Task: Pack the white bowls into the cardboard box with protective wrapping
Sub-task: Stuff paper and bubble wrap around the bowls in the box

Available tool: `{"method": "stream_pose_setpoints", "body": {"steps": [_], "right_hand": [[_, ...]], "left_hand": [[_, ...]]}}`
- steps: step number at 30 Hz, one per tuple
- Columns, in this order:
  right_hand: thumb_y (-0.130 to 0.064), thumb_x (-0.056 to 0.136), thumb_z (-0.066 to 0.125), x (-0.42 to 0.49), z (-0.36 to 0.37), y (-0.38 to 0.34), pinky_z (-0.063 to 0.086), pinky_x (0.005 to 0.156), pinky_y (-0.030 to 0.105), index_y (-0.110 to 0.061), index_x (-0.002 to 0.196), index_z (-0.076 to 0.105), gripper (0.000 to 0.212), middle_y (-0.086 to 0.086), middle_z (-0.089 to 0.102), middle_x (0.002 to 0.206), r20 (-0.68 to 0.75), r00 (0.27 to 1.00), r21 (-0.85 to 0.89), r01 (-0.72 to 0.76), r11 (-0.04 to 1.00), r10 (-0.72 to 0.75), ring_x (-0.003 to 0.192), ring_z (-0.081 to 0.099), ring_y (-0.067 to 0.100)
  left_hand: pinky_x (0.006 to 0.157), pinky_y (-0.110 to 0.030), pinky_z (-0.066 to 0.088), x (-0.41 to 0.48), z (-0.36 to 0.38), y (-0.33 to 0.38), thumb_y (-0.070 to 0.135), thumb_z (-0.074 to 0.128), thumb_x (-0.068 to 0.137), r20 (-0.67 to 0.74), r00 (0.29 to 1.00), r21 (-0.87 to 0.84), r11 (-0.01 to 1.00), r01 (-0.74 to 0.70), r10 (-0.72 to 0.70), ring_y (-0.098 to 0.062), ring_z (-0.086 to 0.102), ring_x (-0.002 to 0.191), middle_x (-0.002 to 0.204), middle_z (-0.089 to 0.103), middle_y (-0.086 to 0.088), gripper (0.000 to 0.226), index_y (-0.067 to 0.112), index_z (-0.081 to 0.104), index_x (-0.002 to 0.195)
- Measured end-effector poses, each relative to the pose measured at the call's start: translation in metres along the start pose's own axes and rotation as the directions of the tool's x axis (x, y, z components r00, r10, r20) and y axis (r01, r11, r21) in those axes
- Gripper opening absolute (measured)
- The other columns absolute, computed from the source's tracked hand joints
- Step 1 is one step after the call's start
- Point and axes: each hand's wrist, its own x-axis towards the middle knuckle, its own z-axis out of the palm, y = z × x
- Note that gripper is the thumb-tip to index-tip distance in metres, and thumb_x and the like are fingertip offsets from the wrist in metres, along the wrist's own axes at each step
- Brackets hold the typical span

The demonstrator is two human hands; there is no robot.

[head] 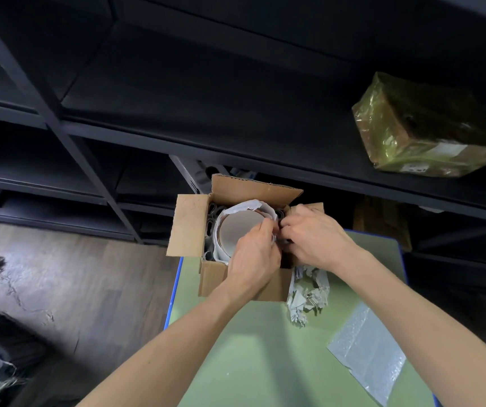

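Observation:
An open cardboard box [187,227] stands at the far end of the green table [265,356]. Inside it lies a white bowl [240,230], bottom side up, with white wrapping paper [253,207] around its rim. Both hands reach into the box at the bowl's right edge. My left hand [255,259] pinches the wrapping at the rim. My right hand [313,236] has curled fingers on the paper right beside it; the fingertips are partly hidden. Grey padding lines the box's left inner wall.
Crumpled grey paper [309,292] lies against the box's right side. A bubble wrap sheet [367,356] lies on the table at the right. Dark shelving [177,113] rises behind, holding a plastic-wrapped parcel [426,124]. Wooden floor [74,274] is to the left.

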Motion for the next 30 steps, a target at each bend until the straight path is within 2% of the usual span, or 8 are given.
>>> {"method": "stream_pose_setpoints", "body": {"steps": [4, 10, 16, 19, 22, 25, 27, 30], "right_hand": [[-0.027, 0.085, 0.064, -0.008, 0.006, 0.003, 0.051, 0.069, 0.035, -0.029, 0.090, 0.075, 0.012, -0.011, 0.066, 0.095, -0.146, 0.989, 0.035, -0.006, 0.999, 0.011, 0.094, 0.052, 0.019], [-0.015, 0.073, 0.066, -0.001, 0.027, -0.006, 0.049, 0.058, 0.032, -0.025, 0.078, 0.075, 0.014, -0.013, 0.063, 0.080, -0.153, 0.981, 0.040, -0.110, 0.993, 0.115, 0.090, 0.050, 0.017], [-0.028, 0.087, 0.059, -0.013, 0.017, -0.003, 0.045, 0.064, 0.028, -0.031, 0.081, 0.074, 0.017, -0.016, 0.066, 0.088, -0.211, 0.973, 0.040, -0.082, 0.996, 0.088, 0.087, 0.050, 0.014], [-0.030, 0.092, 0.059, -0.020, 0.015, -0.001, 0.034, 0.061, 0.025, -0.033, 0.077, 0.075, 0.022, -0.018, 0.065, 0.085, -0.244, 0.969, 0.014, -0.044, 0.999, 0.046, 0.079, 0.047, 0.013], [-0.028, 0.093, 0.054, -0.017, 0.023, -0.001, 0.036, 0.059, 0.029, -0.031, 0.077, 0.075, 0.026, -0.017, 0.065, 0.087, -0.201, 0.979, -0.044, -0.036, 0.998, 0.027, 0.080, 0.044, 0.015], [-0.025, 0.091, 0.037, -0.015, 0.028, -0.003, 0.037, 0.061, 0.034, -0.027, 0.082, 0.075, 0.039, -0.014, 0.066, 0.095, -0.156, 0.987, -0.034, -0.055, 0.998, 0.049, 0.084, 0.046, 0.019], [-0.024, 0.090, 0.043, -0.013, 0.026, -0.007, 0.033, 0.062, 0.032, -0.029, 0.086, 0.076, 0.033, -0.015, 0.067, 0.096, -0.139, 0.985, -0.031, -0.105, 0.994, 0.100, 0.086, 0.044, 0.018], [-0.024, 0.091, 0.047, -0.008, 0.023, -0.012, 0.043, 0.072, 0.034, -0.028, 0.097, 0.075, 0.029, -0.014, 0.066, 0.099, -0.066, 0.989, -0.004, -0.135, 0.991, 0.135, 0.093, 0.043, 0.018]], "left_hand": [[0.070, -0.045, 0.047, 0.000, -0.001, 0.001, 0.011, 0.049, 0.088, 0.013, 1.000, 0.015, 1.000, -0.002, 0.002, -0.034, 0.056, 0.083, 0.095, 0.062, -0.006, 0.016, 0.014, 0.052, 0.104], [0.069, -0.045, 0.047, 0.001, -0.001, 0.000, 0.013, 0.049, 0.089, 0.013, 1.000, 0.021, 1.000, -0.021, 0.021, -0.030, 0.055, 0.081, 0.093, 0.061, -0.004, 0.012, 0.014, 0.051, 0.101], [0.069, -0.039, 0.044, 0.000, -0.002, 0.001, 0.012, 0.051, 0.090, -0.002, 0.999, 0.009, 0.999, -0.040, 0.040, -0.029, 0.056, 0.083, 0.094, 0.062, -0.004, 0.013, 0.013, 0.053, 0.103], [0.069, -0.039, 0.043, 0.000, -0.002, 0.002, 0.016, 0.051, 0.093, -0.006, 0.999, 0.004, 0.999, -0.037, 0.037, -0.028, 0.055, 0.083, 0.096, 0.061, -0.004, 0.012, 0.012, 0.053, 0.104], [0.069, -0.036, 0.040, 0.000, -0.002, 0.003, 0.015, 0.052, 0.093, 0.003, 1.000, 0.011, 1.000, -0.024, 0.024, -0.028, 0.054, 0.085, 0.097, 0.060, -0.003, 0.013, 0.013, 0.053, 0.105], [0.069, -0.036, 0.039, 0.000, -0.002, 0.001, 0.013, 0.052, 0.090, 0.022, 1.000, 0.026, 0.999, -0.020, 0.020, -0.027, 0.055, 0.086, 0.097, 0.061, -0.002, 0.015, 0.014, 0.053, 0.105], [0.070, -0.036, 0.039, 0.001, -0.001, 0.001, 0.013, 0.052, 0.090, 0.021, 1.000, 0.028, 0.999, -0.024, 0.023, -0.027, 0.055, 0.087, 0.099, 0.062, -0.002, 0.015, 0.015, 0.053, 0.105], [0.069, -0.036, 0.038, 0.001, -0.001, 0.001, 0.013, 0.051, 0.091, 0.016, 0.999, 0.029, 0.999, -0.029, 0.028, -0.027, 0.055, 0.086, 0.098, 0.062, -0.002, 0.014, 0.014, 0.054, 0.104]]}}
